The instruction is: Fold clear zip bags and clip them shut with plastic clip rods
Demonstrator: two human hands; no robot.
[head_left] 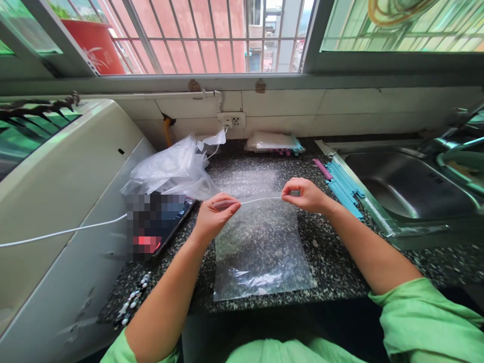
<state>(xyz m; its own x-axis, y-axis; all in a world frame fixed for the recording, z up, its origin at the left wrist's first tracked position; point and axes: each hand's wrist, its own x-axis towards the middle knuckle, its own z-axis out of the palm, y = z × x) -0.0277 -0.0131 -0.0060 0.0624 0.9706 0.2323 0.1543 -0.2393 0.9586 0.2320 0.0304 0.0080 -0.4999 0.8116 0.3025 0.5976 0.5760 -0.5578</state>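
Over counter [328, 257] | left fingers [230, 207], right fingers [293, 199] pinch clear bag [260, 247] | phone [172, 217] (screen text unreadable)

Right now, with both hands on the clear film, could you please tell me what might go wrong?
The left hand and right hand pinch only the far edge of the clear film, so it could slip. Its near end lies close to the front edge of the counter and might slide over.

My head-worn view looks forward and down, close above the counter [327, 264], window [227, 38] at 12 o'clock, sink [401, 186] at 3.
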